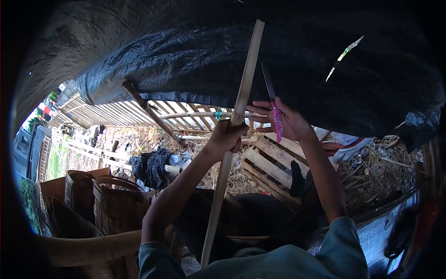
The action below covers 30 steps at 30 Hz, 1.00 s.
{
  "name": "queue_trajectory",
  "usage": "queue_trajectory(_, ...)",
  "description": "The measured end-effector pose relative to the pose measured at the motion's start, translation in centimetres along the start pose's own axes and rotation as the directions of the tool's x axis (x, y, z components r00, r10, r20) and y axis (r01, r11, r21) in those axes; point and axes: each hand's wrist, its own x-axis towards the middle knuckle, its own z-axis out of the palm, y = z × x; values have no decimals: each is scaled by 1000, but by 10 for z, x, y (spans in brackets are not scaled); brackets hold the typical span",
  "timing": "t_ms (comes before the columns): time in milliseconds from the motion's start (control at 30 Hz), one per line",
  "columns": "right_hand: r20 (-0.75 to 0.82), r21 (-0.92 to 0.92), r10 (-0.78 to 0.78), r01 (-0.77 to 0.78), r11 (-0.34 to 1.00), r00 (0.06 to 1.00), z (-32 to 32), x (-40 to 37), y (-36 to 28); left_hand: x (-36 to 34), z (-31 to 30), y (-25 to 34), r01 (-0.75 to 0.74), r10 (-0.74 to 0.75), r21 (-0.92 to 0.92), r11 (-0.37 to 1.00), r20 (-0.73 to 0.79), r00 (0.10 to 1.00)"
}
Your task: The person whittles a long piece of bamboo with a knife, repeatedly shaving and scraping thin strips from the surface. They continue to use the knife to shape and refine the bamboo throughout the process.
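My left hand (227,135) is closed in a fist around a long pale strip of split bamboo (247,74). The strip slants from my lap up toward the dark sheet overhead. Just right of it, my right hand (290,122) holds a knife (277,122) by its pink, white-patterned handle, pinned by the thumb while the other fingers stretch out toward the strip. The blade points upward, with a small gap between it and the bamboo.
A black plastic sheet (186,60) hangs low overhead. Woven baskets (123,207) stand at the left, above a thick bamboo pole (100,249). Ahead are a slatted bamboo fence (123,114), a dark cloth bundle (151,167) and wooden slats (269,165) on straw-covered ground.
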Motion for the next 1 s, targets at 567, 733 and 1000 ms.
queue_trajectory(567,8,-126,56,-54,990,998,44,0,10,0,2,-1,-26,32,53,998,-102,994)
queue_trajectory(733,-453,-461,-370,143,876,811,-7,18,7,1,1,-1,-26,32,69,997,-91,995)
queue_trajectory(1000,-519,-592,-70,-299,749,852,22,11,-7,-2,2,4,-16,21,57,998,-91,996)
